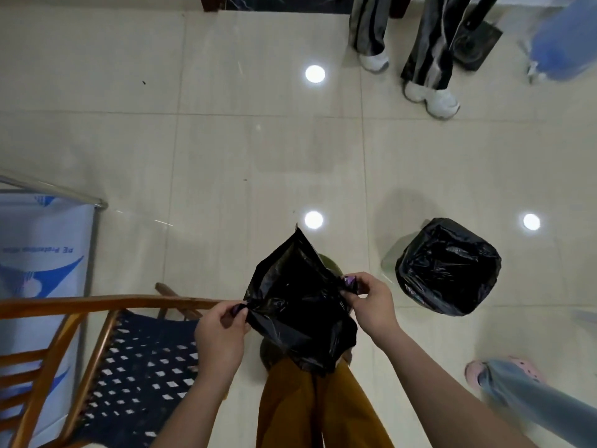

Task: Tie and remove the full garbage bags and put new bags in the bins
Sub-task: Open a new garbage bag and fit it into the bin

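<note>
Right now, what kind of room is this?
Probably an indoor hall or lobby: a glossy tiled floor mirrors ceiling lights, a wooden chair stands nearby, and a bin lined with a black bag sits on the floor.

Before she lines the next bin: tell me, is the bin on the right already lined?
Yes, a black bag already covers the right bin's rim and inside.

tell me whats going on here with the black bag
A person is holding a loose black plastic garbage bag in front of them, the left hand and right hand each pinching an edge, apparently to open it. On the tiled floor to the right stands a small bin already lined with a black bag. A wooden chair is on the left.
</note>
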### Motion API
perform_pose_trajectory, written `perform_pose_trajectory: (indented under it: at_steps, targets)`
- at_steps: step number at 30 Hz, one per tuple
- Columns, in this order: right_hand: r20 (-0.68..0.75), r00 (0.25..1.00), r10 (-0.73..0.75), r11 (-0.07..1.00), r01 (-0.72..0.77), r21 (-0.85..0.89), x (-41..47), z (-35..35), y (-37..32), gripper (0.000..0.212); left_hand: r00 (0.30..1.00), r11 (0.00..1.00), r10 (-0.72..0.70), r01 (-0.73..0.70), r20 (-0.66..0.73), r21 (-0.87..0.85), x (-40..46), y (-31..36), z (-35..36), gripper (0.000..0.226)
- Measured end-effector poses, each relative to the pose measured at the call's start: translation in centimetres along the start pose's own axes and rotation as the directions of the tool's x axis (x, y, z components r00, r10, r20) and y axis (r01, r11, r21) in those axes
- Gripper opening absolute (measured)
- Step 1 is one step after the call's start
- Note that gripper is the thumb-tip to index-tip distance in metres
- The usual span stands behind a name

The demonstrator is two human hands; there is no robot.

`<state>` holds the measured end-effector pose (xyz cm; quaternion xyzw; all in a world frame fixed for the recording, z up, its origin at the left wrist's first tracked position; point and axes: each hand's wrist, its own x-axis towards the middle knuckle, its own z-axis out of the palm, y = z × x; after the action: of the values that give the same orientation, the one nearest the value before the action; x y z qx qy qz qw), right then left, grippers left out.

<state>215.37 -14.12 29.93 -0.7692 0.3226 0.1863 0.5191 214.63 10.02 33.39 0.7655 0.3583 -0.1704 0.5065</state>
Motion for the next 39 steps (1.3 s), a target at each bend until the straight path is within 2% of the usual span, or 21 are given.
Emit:
perform_pose_trajectory:
  at_steps: [5,11,16,18,21,25,27,32,36,39]
  targets:
    - [-0.043,0.999,0.007,0.998,-0.005,0.059,5.1,0.6,2.5,0.025,1.0,0.997,-0.005,0.004,-0.017,-0.08,3.8,-1.9,4.9,0.023]
    - [-0.071,0.997,-0.038,0.986,0.049,0.158,9.9,1.8,3.5,0.038,0.986,0.99,0.136,-0.139,-0.092,-0.028,7.1,-2.7,8.9,0.028]
    - [-0.08,0.994,-0.077,0.964,0.095,0.249,11.5,2.6,4.1,0.043,0.941,0.966,0.235,-0.253,-0.244,-0.046,7.7,-2.8,9.7,0.031]
    - [-0.077,0.992,-0.096,0.955,0.113,0.276,11.3,2.7,4.5,0.044,0.929,0.96,0.263,-0.278,-0.26,-0.022,7.4,-3.4,9.6,0.027]
    - [-0.04,0.997,-0.066,0.962,0.074,0.262,10.6,2.7,6.4,0.045,0.945,0.974,0.216,-0.226,-0.245,-0.012,6.8,-4.9,9.8,0.022]
    - [0.068,0.994,0.08,0.983,-0.091,0.162,9.3,2.4,10.1,0.039,0.988,0.998,0.019,-0.009,-0.154,0.067,6.0,-7.6,10.2,0.02]
    - [0.085,0.988,0.131,0.979,-0.142,0.144,9.0,2.1,11.6,0.037,0.992,0.989,-0.033,0.049,-0.121,0.138,5.8,-8.8,10.4,0.019]
    - [0.054,0.989,0.139,0.987,-0.142,0.072,9.5,2.0,13.9,0.03,0.994,0.974,-0.046,0.067,-0.1,0.214,6.1,-10.8,11.2,0.02]
    - [0.076,0.991,0.108,0.993,-0.111,0.045,10.6,2.7,15.2,0.037,0.99,0.979,-0.092,0.11,-0.111,0.172,7.2,-12.5,12.5,0.015]
    - [0.091,0.993,0.077,0.997,-0.078,0.012,11.6,3.3,16.3,0.044,0.99,0.973,-0.054,0.081,-0.128,0.216,8.5,-14.0,13.3,0.018]
